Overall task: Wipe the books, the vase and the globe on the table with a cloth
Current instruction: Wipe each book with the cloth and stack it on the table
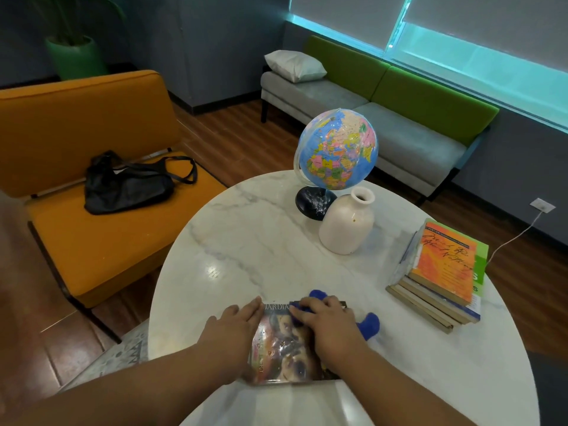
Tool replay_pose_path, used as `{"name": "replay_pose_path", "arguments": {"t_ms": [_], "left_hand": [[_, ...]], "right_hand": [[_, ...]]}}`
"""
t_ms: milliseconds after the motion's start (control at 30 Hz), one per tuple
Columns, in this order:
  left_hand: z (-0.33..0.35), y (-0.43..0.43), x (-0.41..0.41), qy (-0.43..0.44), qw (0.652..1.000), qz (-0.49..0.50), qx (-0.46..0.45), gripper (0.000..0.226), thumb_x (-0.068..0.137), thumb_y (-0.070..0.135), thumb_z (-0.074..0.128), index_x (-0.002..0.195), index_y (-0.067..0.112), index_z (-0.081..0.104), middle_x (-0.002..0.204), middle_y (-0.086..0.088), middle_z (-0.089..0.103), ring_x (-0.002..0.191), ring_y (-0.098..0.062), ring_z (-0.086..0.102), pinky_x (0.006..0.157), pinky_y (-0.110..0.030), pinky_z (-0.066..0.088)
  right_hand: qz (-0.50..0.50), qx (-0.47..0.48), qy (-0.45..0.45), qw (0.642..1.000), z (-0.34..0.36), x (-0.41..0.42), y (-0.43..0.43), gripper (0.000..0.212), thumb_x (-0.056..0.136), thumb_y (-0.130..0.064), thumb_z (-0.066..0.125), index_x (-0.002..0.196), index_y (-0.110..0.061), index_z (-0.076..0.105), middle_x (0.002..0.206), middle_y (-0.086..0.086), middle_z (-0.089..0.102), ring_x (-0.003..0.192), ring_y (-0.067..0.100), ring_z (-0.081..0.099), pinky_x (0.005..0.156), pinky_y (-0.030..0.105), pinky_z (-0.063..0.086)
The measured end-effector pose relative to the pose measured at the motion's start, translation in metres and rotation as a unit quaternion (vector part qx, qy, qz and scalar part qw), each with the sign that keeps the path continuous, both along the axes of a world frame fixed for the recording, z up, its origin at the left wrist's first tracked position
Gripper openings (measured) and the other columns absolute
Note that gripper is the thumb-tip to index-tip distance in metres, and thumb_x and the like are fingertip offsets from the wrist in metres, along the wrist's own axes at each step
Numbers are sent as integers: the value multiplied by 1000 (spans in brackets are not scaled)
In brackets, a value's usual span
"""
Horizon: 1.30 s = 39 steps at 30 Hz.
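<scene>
head view: round marble table (246, 241) fills the lower centre and right of the frame.

items on it, counted, largest first:
- one globe (338, 149), upper centre, tilted on a dark stand (315, 201).
- one stack of books (442, 272), right edge of the table, about five high; the exact count is not readable.
- one white vase (347, 226), upright, just in front of the stand; contact between them cannot be told.
- one single book (285, 348), lower centre, lying flat and face up.
- one blue cloth (370, 324), bunched on the single book, with ends showing above and to the right of the knuckles.

hands:
- left hand (236, 324) lies flat with fingers straight and presses the left edge of the single book. it grips nothing.
- right hand (325, 321) has its fingers curled over the cloth and holds it against the upper part of the cover.

governing relation: the single book lies directly under both hands. its long axis appears to run toward the top of the frame, so wiping strokes likely run along that line. the lower cover lies below the cloth. the stack lies to the right, nearer the right hand. the vase and globe lie above, well apart from both hands.
</scene>
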State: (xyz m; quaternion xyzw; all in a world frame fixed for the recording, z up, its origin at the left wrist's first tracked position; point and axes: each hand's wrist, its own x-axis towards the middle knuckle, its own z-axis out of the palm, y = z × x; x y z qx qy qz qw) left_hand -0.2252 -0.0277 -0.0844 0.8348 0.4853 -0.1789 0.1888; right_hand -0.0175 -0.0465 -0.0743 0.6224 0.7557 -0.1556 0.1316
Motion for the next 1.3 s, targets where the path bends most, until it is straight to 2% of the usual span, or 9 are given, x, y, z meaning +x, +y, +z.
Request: {"name": "replay_pose_path", "arguments": {"t_ms": [233, 400, 533, 700, 900, 967, 1067, 1200, 1300], "left_hand": [[-2, 1, -1, -8, 1000, -1, 2, 116, 74, 57, 71, 153, 26, -7, 159, 16, -15, 144, -20, 15, 106, -39, 37], [-4, 1, -1, -7, 1000, 5, -2, 117, 74, 56, 72, 153, 26, -10, 159, 16, -16, 145, -20, 12, 108, -39, 35], [-7, 2, -1, -7, 1000, 9, -2, 119, 73, 59, 71, 152, 27, -11, 159, 16, -14, 145, -20, 11, 109, -39, 34], [-6, 2, -2, -12, 1000, 9, -1, 119, 72, 58, 73, 153, 28, -9, 159, 17, -14, 145, -20, 13, 107, -40, 35], [-5, 1, -1, -13, 1000, 12, -5, 117, 74, 56, 72, 153, 27, -10, 160, 16, -13, 145, -20, 13, 109, -40, 34], [-4, 2, -1, -13, 1000, 10, -9, 118, 74, 57, 72, 152, 27, -11, 159, 16, -14, 145, -20, 12, 109, -40, 34], [-4, 2, -2, -14, 1000, 10, -14, 118, 73, 57, 72, 153, 26, -10, 159, 16, -14, 145, -20, 11, 109, -40, 34], [-1, 1, -2, -10, 1000, 5, -10, 117, 74, 57, 72, 153, 26, -9, 160, 15, -14, 145, -21, 12, 109, -40, 34], [-1, 2, -1, -11, 1000, 7, -13, 118, 73, 57, 72, 153, 27, -9, 160, 15, -13, 145, -21, 12, 110, -40, 33]], "right_hand": [[70, 1, 64, 995, -6, 2, -4, 51, 97, -26, 46, 141, -49, 36, 150, -23, 30, 135, 18, 24, 105, 41, 22], [87, -2, 10, 996, 2, -23, 3, 75, 87, -10, 57, 148, -41, 24, 155, -17, 21, 137, 23, 20, 108, 46, 22], [172, -13, 51, 984, 1, -19, -3, 67, 89, -10, 52, 143, -44, 33, 152, -22, 27, 136, 21, 22, 105, 47, 22], [80, -7, 95, 992, -1, 0, 6, 46, 94, -19, 51, 132, -44, 51, 142, -26, 42, 133, 12, 26, 107, 42, 25], [132, -79, 68, 986, 0, -42, -4, 65, 90, -22, 57, 144, -47, 30, 154, -28, 18, 146, 21, 3, 114, 57, 3], [125, -61, 120, 983, -7, -33, -4, 66, 89, -13, 57, 144, -42, 34, 153, -24, 24, 146, 17, 12, 118, 48, 8], [27, -28, 229, 973, -2, -13, 0, 66, 90, 0, 52, 144, -35, 39, 151, -25, 22, 139, 3, 26, 113, 12, 15], [61, 1, 73, 995, -1, 0, 0, 44, 100, -28, 41, 138, -50, 40, 155, -22, 19, 141, 13, 15, 116, 46, 6], [6, -23, 21, 1000, -5, 4, -2, 47, 102, -33, 33, 142, -54, 25, 156, -21, 15, 142, 15, 13, 115, 53, 8]]}}
